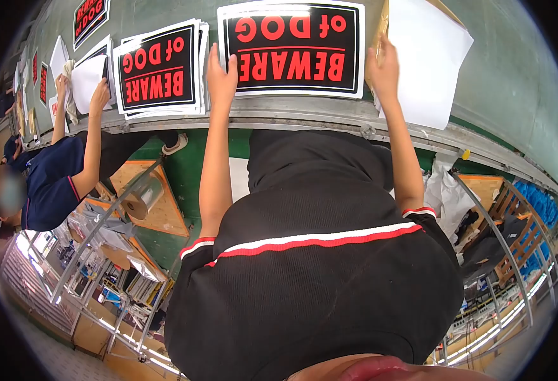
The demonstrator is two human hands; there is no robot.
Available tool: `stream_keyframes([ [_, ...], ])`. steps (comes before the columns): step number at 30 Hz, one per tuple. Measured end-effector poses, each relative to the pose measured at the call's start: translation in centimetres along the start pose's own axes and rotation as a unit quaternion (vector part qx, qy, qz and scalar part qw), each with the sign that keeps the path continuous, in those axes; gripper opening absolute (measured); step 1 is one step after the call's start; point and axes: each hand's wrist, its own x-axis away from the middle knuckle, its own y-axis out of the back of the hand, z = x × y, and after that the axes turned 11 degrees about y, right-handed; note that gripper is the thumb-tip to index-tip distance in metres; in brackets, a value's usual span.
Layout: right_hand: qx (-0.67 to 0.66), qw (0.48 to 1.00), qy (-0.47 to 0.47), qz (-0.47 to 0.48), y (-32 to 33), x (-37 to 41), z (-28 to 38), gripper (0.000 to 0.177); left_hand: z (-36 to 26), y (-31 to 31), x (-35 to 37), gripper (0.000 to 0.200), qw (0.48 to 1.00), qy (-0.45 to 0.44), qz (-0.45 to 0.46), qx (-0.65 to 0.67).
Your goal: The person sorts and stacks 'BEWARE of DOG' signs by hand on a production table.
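In front of me lies a black "BEWARE of DOG" sign (291,51) with red letters and a white border, upside down to my view. My left hand (221,79) is at its left edge, fingers stretched out and thumb apart beside the border. At the right side, my right hand (383,70) stands with fingers extended, between the sign and a stack of white sheets (428,63). Brown card (380,25) shows along that stack's left edge, close to my right fingers. Whether either hand presses on the sign's edge is hard to tell.
A stack of similar signs (158,70) sits left of my hand on the green table (514,82). Further left, a co-worker (56,184) handles a white sheet (89,82). The table's metal edge (304,114) runs before my body. Racks and wooden frames (152,197) stand behind.
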Motion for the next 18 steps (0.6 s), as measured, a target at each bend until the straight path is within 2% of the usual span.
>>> stream_keyframes([
  [3, 0.212, 0.967, 0.063, -0.127, 1.5, -0.2, -3.7, 0.052, 1.3, 2.1, 0.3, 0.060, 0.984, -0.100, -0.100, -0.112],
  [6, 0.459, 0.885, 0.045, -0.063, 0.6, 1.8, -6.4, 0.048, 4.5, 3.9, 0.0, 0.069, 0.968, -0.053, -0.140, -0.203],
  [7, 0.430, 0.900, 0.050, -0.047, 0.5, 1.8, -6.2, 0.045, 5.8, 4.3, 0.0, 0.072, 0.959, -0.029, -0.153, -0.238],
  [9, 0.371, 0.927, 0.058, -0.015, 0.5, 2.2, -5.6, 0.040, 8.7, 4.8, 0.0, 0.077, 0.964, 0.007, -0.109, -0.241],
  [11, 0.268, 0.963, -0.019, 0.011, 1.3, 1.7, -4.0, 0.035, 10.6, 4.8, -0.1, 0.078, 0.969, 0.014, -0.060, -0.238],
  [12, 0.214, 0.975, -0.053, 0.022, 1.5, 0.9, -3.2, 0.032, 10.4, 4.9, 0.4, 0.077, 0.964, 0.005, -0.066, -0.258],
  [15, 0.168, 0.980, 0.084, -0.060, 0.9, 0.1, -1.2, 0.035, 9.7, 5.2, 0.7, 0.074, 0.963, 0.008, -0.058, -0.262],
  [18, 0.211, 0.936, 0.281, -0.032, -1.7, -0.4, 2.4, 0.039, 9.1, 5.4, 0.7, 0.075, 0.959, 0.021, -0.054, -0.278],
])
